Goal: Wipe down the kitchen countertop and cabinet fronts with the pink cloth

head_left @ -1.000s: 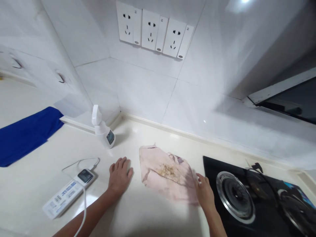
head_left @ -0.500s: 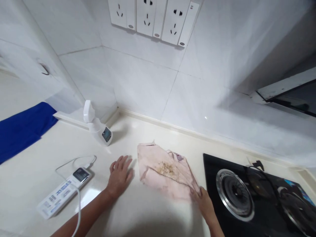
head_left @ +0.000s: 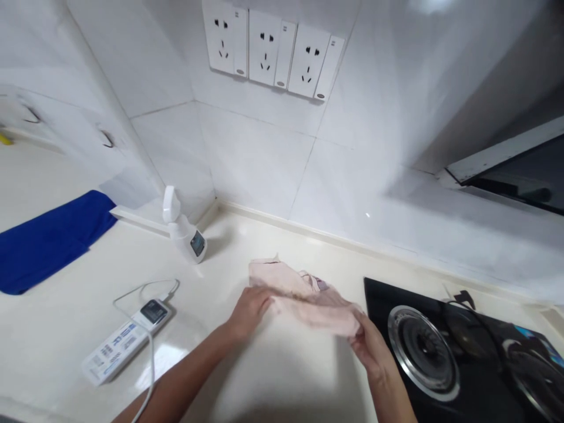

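Observation:
A stained pale pink cloth [head_left: 304, 294] lies on the cream countertop [head_left: 273, 376], its near edge raised and folded back. My left hand [head_left: 248, 310] grips the cloth's near left corner. My right hand [head_left: 370, 348] holds its near right corner, close to the stove. Both hands have their fingers closed on the fabric. The brown stain is mostly hidden by the fold.
A black gas stove [head_left: 462, 358] with a round burner sits at the right. A white spray bottle [head_left: 185, 229] stands in the corner. A white power strip [head_left: 126, 341] with its cord lies at the left, and a blue cloth [head_left: 48, 241] beyond it. Wall sockets [head_left: 268, 50] are above.
My left hand left the counter and took the cloth's near left corner. Both hands have lifted the near edge and folded it toward the wall.

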The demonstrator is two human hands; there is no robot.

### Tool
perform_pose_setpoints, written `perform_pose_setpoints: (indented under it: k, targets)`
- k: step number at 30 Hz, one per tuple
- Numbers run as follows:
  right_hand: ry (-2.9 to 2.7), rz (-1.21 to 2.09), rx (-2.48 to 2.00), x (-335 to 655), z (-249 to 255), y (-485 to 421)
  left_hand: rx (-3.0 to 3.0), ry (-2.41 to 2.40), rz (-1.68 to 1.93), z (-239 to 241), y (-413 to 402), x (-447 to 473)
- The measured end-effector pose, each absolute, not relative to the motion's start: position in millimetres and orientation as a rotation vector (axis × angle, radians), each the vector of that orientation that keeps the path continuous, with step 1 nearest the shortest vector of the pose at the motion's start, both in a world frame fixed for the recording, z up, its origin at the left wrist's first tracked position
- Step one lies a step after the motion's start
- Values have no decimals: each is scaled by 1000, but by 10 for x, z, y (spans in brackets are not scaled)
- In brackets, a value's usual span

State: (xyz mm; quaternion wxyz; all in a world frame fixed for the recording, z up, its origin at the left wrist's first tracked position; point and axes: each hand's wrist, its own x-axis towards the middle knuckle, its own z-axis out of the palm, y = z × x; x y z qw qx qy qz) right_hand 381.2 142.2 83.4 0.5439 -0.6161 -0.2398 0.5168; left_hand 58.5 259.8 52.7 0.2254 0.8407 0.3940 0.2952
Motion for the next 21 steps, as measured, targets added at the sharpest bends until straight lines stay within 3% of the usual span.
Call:
perform_pose_setpoints:
  k: [6, 11, 15, 21]
  targets:
    - [-463, 1136, -1089, 3826, 1738, 2279, 2114, 1164, 1247, 1441, 3222, 603]
    - [-620, 956, -1086, 3828, 2266, 2186, 2011, 1102, 1530, 2103, 3101, 519]
    - [-648, 951, -1373, 3817, 1780, 1592, 2062, 1067, 1301, 1929, 2584, 317]
    - [-616, 1103, -1969, 3598, 620, 241, 1904, 999, 488, 793, 1545, -62]
